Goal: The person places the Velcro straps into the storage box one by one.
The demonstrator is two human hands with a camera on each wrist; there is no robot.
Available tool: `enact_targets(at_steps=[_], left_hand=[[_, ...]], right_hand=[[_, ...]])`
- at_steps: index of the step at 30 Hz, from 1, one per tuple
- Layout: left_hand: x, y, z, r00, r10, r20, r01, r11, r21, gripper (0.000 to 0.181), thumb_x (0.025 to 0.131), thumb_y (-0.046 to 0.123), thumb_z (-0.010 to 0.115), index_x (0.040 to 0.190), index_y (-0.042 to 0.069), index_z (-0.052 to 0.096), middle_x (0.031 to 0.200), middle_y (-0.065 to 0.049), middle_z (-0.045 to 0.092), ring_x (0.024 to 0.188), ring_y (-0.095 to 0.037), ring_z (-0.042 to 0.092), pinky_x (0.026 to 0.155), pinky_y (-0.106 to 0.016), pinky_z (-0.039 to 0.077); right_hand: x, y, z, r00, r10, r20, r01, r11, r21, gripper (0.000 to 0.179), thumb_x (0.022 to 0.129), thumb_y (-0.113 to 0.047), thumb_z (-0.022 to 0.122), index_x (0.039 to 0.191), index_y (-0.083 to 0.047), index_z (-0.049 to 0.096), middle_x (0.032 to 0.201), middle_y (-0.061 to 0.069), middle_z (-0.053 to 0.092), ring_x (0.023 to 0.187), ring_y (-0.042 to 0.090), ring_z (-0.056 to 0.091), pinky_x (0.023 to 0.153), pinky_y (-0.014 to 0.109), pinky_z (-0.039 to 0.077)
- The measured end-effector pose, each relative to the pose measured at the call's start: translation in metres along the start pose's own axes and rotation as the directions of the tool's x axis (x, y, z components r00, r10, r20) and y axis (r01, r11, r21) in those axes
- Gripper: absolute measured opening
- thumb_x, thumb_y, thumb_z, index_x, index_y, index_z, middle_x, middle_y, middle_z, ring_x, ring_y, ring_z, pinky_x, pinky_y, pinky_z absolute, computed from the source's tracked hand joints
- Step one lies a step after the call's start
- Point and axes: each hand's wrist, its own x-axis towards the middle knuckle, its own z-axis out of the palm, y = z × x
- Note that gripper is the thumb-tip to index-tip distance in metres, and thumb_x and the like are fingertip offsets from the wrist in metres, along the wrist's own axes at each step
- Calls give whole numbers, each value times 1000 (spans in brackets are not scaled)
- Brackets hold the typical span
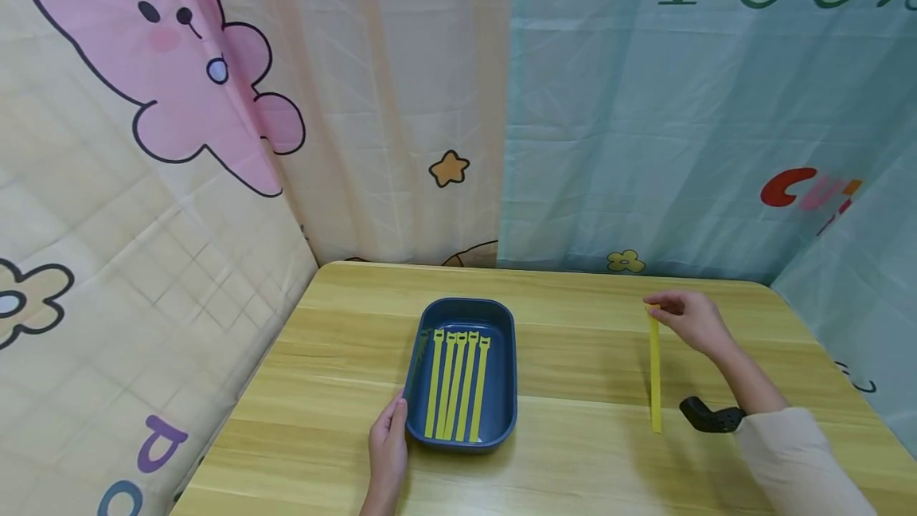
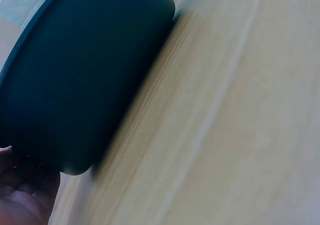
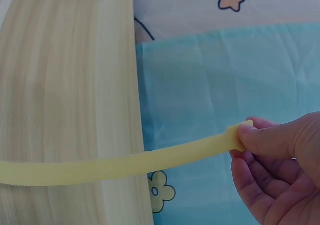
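Note:
My right hand (image 1: 688,321) pinches the top end of a yellow cable tie (image 1: 655,373) between thumb and fingers at the right of the table. The tie hangs down long and flat; in the right wrist view the same tie (image 3: 120,167) stretches leftward from the fingertips with a slight bend. At the dark blue tray (image 1: 504,388), my left hand (image 1: 388,448) holds the near left corner; the left wrist view shows its fingers (image 2: 30,190) against the tray's outer wall (image 2: 85,85). Several yellow cable ties (image 1: 458,385) lie side by side lengthwise inside the tray, heads toward the far end.
A black curved object (image 1: 711,416) is by the right wrist, above the wood-grain table (image 1: 573,436). Printed curtains (image 1: 401,102) rise behind the table's far edge and along both sides.

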Motion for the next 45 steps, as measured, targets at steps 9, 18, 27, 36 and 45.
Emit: enact_targets(at_steps=[9, 18, 27, 36, 45], left_hand=[[0, -2, -1, 1000, -23, -11, 23, 1000, 5, 40, 89, 27, 40, 115, -2, 49, 117, -7, 49, 110, -15, 40, 91, -22, 33], [0, -1, 0, 999, -33, 2, 33, 999, -4, 40, 90, 27, 40, 115, -3, 48, 118, -8, 48, 111, -16, 39, 91, -23, 33], [0, 0, -1, 1000, -8, 5, 8, 1000, -1, 38, 90, 24, 40, 115, -3, 48, 117, -9, 48, 111, -17, 39, 90, -20, 32], [1, 1, 0, 1000, -16, 8, 16, 1000, -15, 38, 90, 25, 39, 115, -2, 48, 117, -6, 49, 110, -14, 40, 91, -20, 32], [0, 1, 0, 1000, -1, 9, 1, 1000, -23, 37, 90, 23, 40, 115, -3, 48, 117, -11, 48, 111, -19, 39, 88, -14, 33]], right_hand=[[-5, -13, -4, 999, -31, -21, 30, 999, -21, 22, 82, -14, 55, 100, -3, 60, 90, 12, 61, 76, 20, 57, 57, 23, 48], [-14, -28, -13, 998, -41, -38, 41, 999, -1, 23, 82, -17, 55, 99, -3, 60, 89, 12, 61, 75, 19, 57, 56, 21, 48], [-17, -40, -18, 998, -35, -42, 36, 999, 17, 25, 82, -20, 55, 99, -3, 61, 90, 12, 61, 74, 16, 57, 57, 19, 48], [-18, -58, -19, 993, -34, -115, 41, 997, 60, 26, 81, -23, 56, 99, -5, 61, 89, 12, 62, 72, 8, 57, 56, 17, 48], [-13, -84, -16, 983, -63, -172, 84, 990, 115, 24, 80, -24, 57, 98, -8, 62, 91, 8, 61, 74, 12, 58, 58, 17, 48]])
